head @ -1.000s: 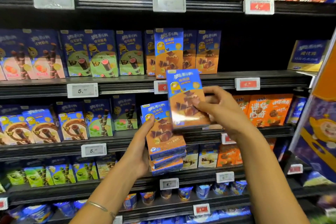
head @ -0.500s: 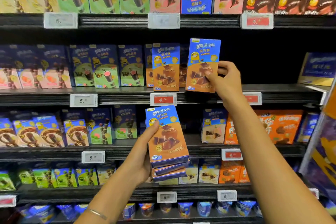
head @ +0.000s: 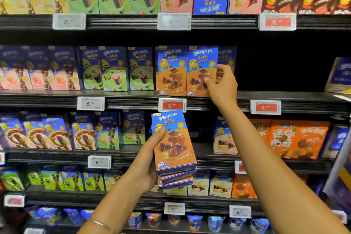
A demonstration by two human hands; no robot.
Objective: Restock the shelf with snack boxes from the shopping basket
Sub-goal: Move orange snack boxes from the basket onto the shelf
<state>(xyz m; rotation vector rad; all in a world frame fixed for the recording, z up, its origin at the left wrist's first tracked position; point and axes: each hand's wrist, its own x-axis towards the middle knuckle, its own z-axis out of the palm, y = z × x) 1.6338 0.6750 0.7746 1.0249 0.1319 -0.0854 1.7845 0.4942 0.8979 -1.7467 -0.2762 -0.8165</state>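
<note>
Orange-blue box (head: 199,61) now standing on shelf (head: 133,100), right hand (head: 223,86) still pinching it, left hand (head: 145,159) gripping stack (head: 173,150)

On my feed, the stack of snack boxes (head: 173,150) in the left hand (head: 146,159) looks like printed cardboard with a glossy coat that catches the store light, as does the snack box (head: 201,71) pinched by the right hand (head: 222,85). The shelf edge (head: 129,100) is matt black and ribbed. The price tag (head: 90,103) has a smooth pale plastic frame. A thin shiny metal bracelet (head: 100,224) circles the left wrist.
</note>
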